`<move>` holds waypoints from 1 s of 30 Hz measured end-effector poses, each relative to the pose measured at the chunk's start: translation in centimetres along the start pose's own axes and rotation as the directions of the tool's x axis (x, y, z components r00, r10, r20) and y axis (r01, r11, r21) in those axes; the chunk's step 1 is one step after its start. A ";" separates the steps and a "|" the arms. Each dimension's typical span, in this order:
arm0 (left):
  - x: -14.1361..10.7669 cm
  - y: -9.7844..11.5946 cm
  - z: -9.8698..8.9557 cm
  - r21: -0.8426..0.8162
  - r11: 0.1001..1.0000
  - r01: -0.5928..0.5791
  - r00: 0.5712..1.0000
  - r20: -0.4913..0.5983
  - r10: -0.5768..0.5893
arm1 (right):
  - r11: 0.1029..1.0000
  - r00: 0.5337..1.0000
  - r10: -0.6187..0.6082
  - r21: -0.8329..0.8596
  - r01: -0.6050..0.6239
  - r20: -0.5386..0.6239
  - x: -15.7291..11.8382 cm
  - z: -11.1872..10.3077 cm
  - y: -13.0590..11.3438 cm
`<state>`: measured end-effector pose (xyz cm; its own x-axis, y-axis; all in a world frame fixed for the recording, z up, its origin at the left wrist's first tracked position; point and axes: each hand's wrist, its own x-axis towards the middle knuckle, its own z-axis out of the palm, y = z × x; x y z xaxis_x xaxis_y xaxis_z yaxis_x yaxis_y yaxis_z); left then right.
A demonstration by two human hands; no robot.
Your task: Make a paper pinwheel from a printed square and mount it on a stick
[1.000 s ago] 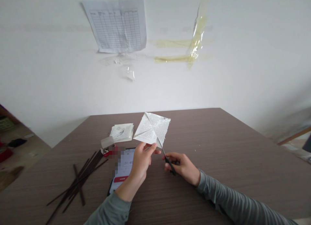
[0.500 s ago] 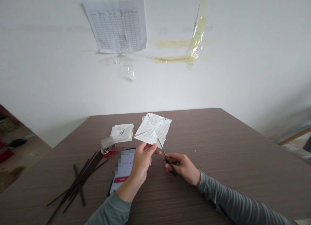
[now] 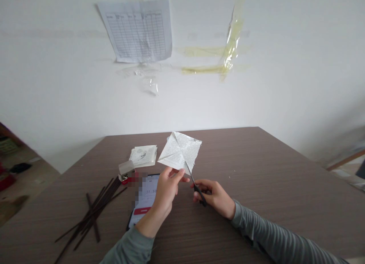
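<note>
The left hand gripped the printed paper square at its lower edge, in a narrow pinch between thumb and fingers. The right hand held the black-handled scissors in a closed grip, with the fingers curled around the handles. The scissor blades pointed up and to the left and stood narrowly apart. Their tips met the lower right edge of the paper; whether they had entered the sheet could not be determined.

The paper square was held in the air above the wooden-grain table, just ahead of both hands. It bore printed text and diagonal creases crossing near its centre. Both hands were close together, with grey-green striped sleeves extending from the lower edge of the view.

Beyond the hands, a smartphone lay flat on the table beneath the left hand, its screen lit with a clock-style readout and a red button. A stack of paper pieces lay behind it, beside a small grey block. A loose bundle of thin dark sticks lay to the left. A ruled paper chart was fixed to the wall with clear tape.
</note>
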<state>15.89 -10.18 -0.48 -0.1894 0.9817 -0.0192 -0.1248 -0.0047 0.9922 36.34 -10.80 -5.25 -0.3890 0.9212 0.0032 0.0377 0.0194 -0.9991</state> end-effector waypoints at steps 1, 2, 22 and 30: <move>0.0 -0.1 0.0 0.004 1.000 0.000 1.000 0.000 0.000 | 1.000 1.000 -0.002 0.001 0.002 -0.005 0.0 0.0 0.0; -0.1 -0.1 0.0 0.010 1.000 0.000 1.000 0.001 0.000 | 1.000 1.000 -0.003 0.000 0.003 -0.010 0.1 0.0 0.1; -0.2 0.0 0.2 0.040 0.999 0.008 1.000 0.021 -0.009 | 1.000 1.000 0.007 -0.013 -0.007 -0.011 0.1 0.0 -0.2; 0.0 -0.4 0.0 0.032 0.999 0.004 0.999 0.034 -0.005 | 1.000 1.000 0.003 -0.015 -0.004 -0.012 0.1 0.0 -0.1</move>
<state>15.93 -10.21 -0.83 -0.1557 0.9876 -0.0204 -0.0943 0.0057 0.9955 36.29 -10.75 -5.14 -0.3782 0.9257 0.0003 0.0526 0.0218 -0.9984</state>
